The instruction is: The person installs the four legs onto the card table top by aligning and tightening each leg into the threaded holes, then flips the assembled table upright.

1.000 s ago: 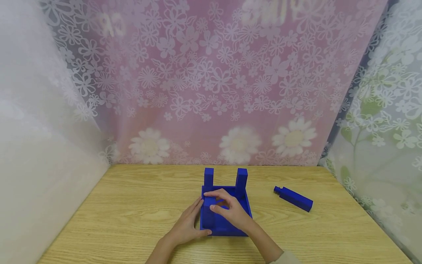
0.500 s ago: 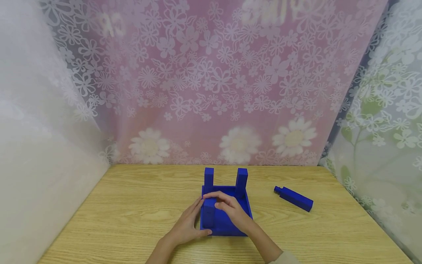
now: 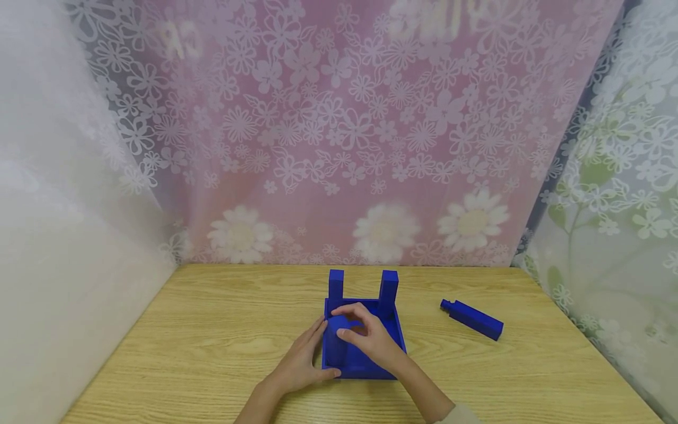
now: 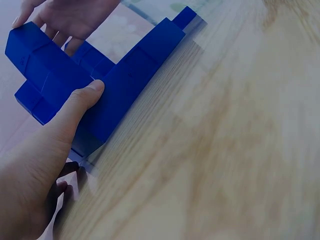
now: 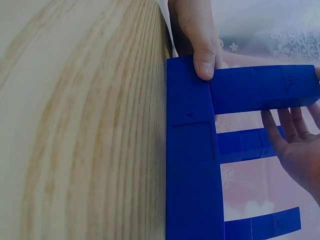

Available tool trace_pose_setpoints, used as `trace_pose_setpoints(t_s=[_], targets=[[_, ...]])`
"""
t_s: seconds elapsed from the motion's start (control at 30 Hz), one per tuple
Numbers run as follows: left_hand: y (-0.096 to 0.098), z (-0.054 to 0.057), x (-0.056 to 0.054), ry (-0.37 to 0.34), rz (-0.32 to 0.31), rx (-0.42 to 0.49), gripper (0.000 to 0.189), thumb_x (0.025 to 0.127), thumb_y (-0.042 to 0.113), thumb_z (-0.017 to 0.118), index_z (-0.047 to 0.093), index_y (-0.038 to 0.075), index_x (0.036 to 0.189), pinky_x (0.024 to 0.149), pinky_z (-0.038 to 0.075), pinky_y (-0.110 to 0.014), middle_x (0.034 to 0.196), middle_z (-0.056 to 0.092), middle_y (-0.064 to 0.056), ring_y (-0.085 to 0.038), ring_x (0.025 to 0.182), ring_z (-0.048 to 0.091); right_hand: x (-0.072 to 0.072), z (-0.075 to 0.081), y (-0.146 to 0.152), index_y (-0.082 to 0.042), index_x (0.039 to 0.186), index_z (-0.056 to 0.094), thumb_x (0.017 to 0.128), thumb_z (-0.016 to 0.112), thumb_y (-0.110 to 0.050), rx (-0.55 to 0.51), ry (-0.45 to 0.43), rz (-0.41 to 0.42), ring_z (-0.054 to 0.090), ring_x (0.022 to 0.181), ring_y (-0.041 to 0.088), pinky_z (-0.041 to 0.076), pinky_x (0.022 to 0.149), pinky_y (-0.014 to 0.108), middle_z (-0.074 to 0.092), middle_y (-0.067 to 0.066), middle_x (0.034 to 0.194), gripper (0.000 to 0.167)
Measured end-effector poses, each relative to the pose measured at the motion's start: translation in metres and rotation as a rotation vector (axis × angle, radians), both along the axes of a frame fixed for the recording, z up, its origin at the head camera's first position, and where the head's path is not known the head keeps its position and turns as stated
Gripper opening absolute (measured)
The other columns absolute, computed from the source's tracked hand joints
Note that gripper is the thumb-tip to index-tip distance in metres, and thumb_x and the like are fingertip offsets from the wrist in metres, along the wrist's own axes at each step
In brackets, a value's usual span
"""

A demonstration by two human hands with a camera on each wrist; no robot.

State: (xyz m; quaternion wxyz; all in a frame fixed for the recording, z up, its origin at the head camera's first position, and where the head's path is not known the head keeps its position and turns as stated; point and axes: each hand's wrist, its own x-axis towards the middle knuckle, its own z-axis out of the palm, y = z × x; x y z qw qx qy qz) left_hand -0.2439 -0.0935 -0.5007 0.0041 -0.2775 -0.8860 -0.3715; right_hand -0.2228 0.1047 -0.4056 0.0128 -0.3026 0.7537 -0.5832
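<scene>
A blue square base (image 3: 371, 372) with raised walls lies on the table. Upright at its near left corner stands a thick blue leg (image 3: 335, 347). My left hand (image 3: 299, 362) grips that corner of the base, thumb on the front wall and fingers along the left side. With thumb and fingers, my right hand (image 3: 373, 338) pinches the upper end of this leg; in the right wrist view several fingertips (image 5: 270, 122) touch its side. Two more legs, far left (image 3: 336, 285) and far right (image 3: 389, 288), rise from the base's back corners.
A loose blue leg (image 3: 473, 318) with a narrow knobbed end lies on the wooden table (image 3: 238, 330), to the right of the base. A pink flowered curtain (image 3: 318, 147) hangs behind the table, with pale sheets at both sides.
My right fingers first spread toward the leg's far side, then closed back on its top. The near left leg has turned a little. My left hand and the base stay in place.
</scene>
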Motion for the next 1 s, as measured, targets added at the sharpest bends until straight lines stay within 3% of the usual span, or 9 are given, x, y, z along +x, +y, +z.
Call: trace_pose_setpoints(t_s=[0.2,0.43,0.63,0.83,1.0], targets=[[0.000,-0.001,0.000,0.005,0.000,-0.001,0.104,0.073,0.065,0.062,0.017,0.008,0.147,0.098,0.024,-0.059,0.151,0.013,-0.009,-0.035,0.132,0.018,0.008,0.012,-0.003,0.004,0.123,0.051,0.090,0.057,-0.005,0.043,0.034,-0.028,0.042,0.107,0.026,0.042,0.086,0.044,0.047,0.015,0.122,0.034],[0.000,-0.002,-0.001,0.002,0.000,-0.007,0.104,0.073,0.065,0.062,0.016,0.010,0.148,0.099,0.023,-0.058,0.151,0.013,-0.007,-0.034,0.133,0.018,-0.003,-0.007,0.002,0.002,0.125,0.050,0.094,0.049,-0.003,0.023,0.126,0.037,0.045,0.110,0.022,0.045,0.081,0.039,0.047,0.016,0.123,0.032],[0.000,-0.002,-0.002,0.011,0.001,-0.011,0.105,0.072,0.066,0.061,0.017,0.009,0.148,0.099,0.024,-0.057,0.151,0.013,-0.007,-0.033,0.133,0.018,-0.009,-0.015,0.006,0.005,0.130,0.044,0.097,0.035,-0.003,-0.072,0.060,0.162,0.036,0.123,0.029,0.035,0.094,0.040,0.041,0.021,0.131,0.035],[0.000,-0.002,-0.002,0.012,-0.002,0.001,0.104,0.072,0.065,0.062,0.018,0.008,0.147,0.099,0.024,-0.057,0.151,0.014,-0.007,-0.033,0.132,0.019,-0.010,-0.016,0.005,0.005,0.128,0.045,0.093,0.044,0.001,-0.124,-0.001,0.164,0.039,0.120,0.026,0.040,0.088,0.030,0.039,0.027,0.131,0.036],[0.000,-0.002,-0.003,0.014,-0.004,0.010,0.105,0.072,0.065,0.062,0.015,0.011,0.148,0.099,0.024,-0.057,0.151,0.014,-0.006,-0.033,0.133,0.019,-0.008,-0.016,0.004,0.002,0.128,0.045,0.093,0.052,-0.002,-0.077,0.035,0.099,0.042,0.117,0.030,0.040,0.092,0.034,0.042,0.021,0.130,0.036]])
